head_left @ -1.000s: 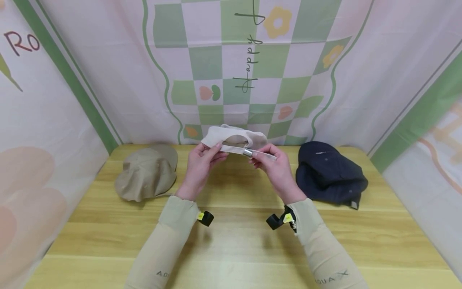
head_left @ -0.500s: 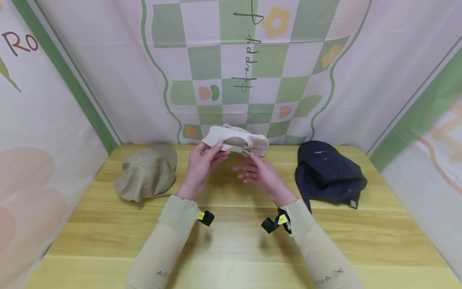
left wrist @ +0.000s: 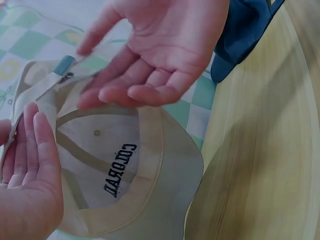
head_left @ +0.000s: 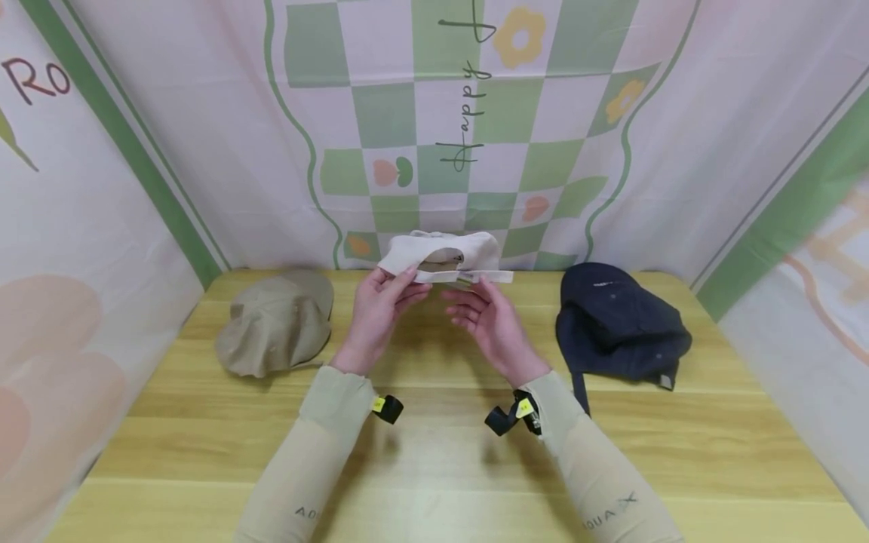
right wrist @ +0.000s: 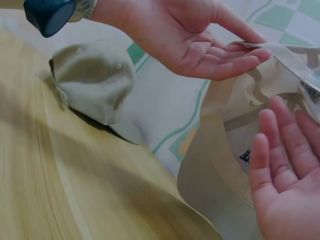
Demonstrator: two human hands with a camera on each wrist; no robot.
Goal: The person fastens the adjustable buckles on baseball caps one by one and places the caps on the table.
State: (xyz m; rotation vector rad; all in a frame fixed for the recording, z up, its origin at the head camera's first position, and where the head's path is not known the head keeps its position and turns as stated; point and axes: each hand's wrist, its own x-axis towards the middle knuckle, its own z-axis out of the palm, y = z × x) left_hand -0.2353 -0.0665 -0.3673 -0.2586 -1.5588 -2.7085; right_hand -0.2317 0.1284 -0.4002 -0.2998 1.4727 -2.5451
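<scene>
A white baseball cap (head_left: 407,247) is held up over the far part of the table, its back opening facing me. My left hand (head_left: 373,313) pinches the left side of its back strap (head_left: 434,277) between thumb and fingers. Close under the strap's right half is my right hand (head_left: 498,328), its fingers loosely spread and one fingertip at the strap. The strap's free end (head_left: 502,277) sticks out to the right. In the left wrist view, a metal buckle (left wrist: 64,65) shows on the strap, and dark lettering (left wrist: 120,170) is visible inside the crown.
On the wooden table (head_left: 434,467) a beige cap (head_left: 274,324) lies at the left and a navy cap (head_left: 618,324) at the right, its strap hanging toward me. A patterned cloth (head_left: 380,113) stands behind the table.
My right hand has let go of the buckle it pinched one second ago and shifted slightly left and toward me. The cap's right side has turned a little; my left hand keeps its hold.
</scene>
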